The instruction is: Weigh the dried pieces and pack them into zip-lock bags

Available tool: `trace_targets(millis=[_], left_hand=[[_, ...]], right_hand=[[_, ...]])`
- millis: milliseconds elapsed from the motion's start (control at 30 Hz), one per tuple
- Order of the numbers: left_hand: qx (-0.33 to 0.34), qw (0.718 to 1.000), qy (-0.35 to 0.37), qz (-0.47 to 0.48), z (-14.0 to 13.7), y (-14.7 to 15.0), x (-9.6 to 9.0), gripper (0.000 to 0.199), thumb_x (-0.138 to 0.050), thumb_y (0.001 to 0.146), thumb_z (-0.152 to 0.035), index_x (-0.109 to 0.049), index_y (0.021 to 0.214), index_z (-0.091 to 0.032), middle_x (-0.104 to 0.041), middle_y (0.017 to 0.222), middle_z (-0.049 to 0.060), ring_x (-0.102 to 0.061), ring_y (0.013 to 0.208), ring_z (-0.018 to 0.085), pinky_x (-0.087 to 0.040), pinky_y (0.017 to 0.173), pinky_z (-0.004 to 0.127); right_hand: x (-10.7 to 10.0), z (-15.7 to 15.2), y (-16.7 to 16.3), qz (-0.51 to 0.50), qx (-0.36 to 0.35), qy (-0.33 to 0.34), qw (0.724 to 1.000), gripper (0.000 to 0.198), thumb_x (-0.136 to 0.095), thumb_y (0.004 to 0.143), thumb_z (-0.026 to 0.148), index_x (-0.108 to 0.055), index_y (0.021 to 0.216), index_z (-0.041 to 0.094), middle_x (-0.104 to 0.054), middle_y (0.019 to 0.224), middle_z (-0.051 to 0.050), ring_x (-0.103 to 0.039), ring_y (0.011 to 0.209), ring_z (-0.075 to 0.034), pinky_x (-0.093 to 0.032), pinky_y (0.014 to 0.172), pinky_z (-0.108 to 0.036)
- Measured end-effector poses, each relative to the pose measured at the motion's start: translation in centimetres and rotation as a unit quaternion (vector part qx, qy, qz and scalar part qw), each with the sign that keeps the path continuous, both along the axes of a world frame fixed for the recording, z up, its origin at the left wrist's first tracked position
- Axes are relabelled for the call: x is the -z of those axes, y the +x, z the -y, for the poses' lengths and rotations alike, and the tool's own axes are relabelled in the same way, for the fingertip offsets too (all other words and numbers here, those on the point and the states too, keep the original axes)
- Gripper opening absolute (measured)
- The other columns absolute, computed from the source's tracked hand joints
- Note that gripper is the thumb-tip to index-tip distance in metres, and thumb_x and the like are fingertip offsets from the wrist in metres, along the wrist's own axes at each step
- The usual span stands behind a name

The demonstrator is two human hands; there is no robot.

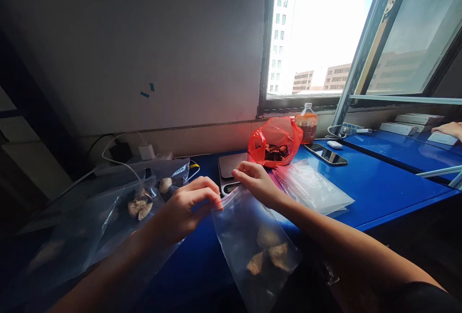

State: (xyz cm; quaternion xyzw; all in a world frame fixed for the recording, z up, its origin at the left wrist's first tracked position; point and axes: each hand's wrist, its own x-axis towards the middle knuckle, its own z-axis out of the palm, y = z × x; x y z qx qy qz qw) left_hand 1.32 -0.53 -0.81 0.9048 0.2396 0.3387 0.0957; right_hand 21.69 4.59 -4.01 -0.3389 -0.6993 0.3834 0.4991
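A clear zip-lock bag (240, 236) hangs at the front of the blue table, with several brown dried chunks (269, 253) inside, possibly mushroom pieces. My left hand (193, 202) pinches one end of its zip edge between thumb and fingers. Closed on the same edge, farther right, is my right hand (258, 183). Just behind my hands sits a small kitchen scale (227, 164), its display partly covered by them. To the left lie other clear bags (119, 216) holding similar pale brown pieces (140, 207).
A red plastic bag (257, 147) with dark pieces stands by the wall, beside an orange drink bottle (307, 127). Flat plastic bags (317, 190), a phone (327, 154) and a white case (334, 144) lie right. Another person's hand (449, 130) touches white boxes at far right. Chargers (146, 152) stand left.
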Motion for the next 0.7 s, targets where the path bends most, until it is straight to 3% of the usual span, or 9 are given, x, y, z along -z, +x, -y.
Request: trace_targets(millis=[233,400,700], left_hand=[[0.004,1.000,0.021,-0.011,-0.1,-0.1,-0.2,0.019,-0.052,0.091,-0.010,-0.065,0.080,-0.018,-0.061,0.086,0.002,-0.059,0.080,0.011,-0.048,0.073,0.021],[-0.049,0.997,0.040,-0.043,-0.5,-0.9,-0.6,0.022,-0.049,0.092,-0.012,-0.065,0.079,-0.019,-0.061,0.088,0.002,-0.058,0.086,0.013,-0.048,0.078,0.025],[-0.073,0.994,-0.015,-0.082,-0.6,-1.3,-0.7,0.026,-0.045,0.091,-0.012,-0.062,0.071,-0.017,-0.062,0.087,0.002,-0.059,0.078,0.012,-0.048,0.070,0.022]], right_hand=[[0.1,-0.1,0.0,0.003,0.002,0.001,1.000,0.036,-0.056,0.079,0.050,-0.047,0.065,0.018,-0.042,0.060,0.005,-0.035,0.056,-0.009,-0.024,0.052,-0.023],[-0.1,-0.1,0.2,0.012,0.011,0.013,1.000,0.036,-0.056,0.079,0.050,-0.048,0.066,0.017,-0.044,0.061,0.004,-0.037,0.058,-0.009,-0.026,0.053,-0.023],[0.0,0.1,0.2,0.043,0.005,0.035,0.998,0.032,-0.054,0.082,0.046,-0.050,0.068,0.018,-0.045,0.061,0.004,-0.038,0.057,-0.009,-0.027,0.052,-0.023]])
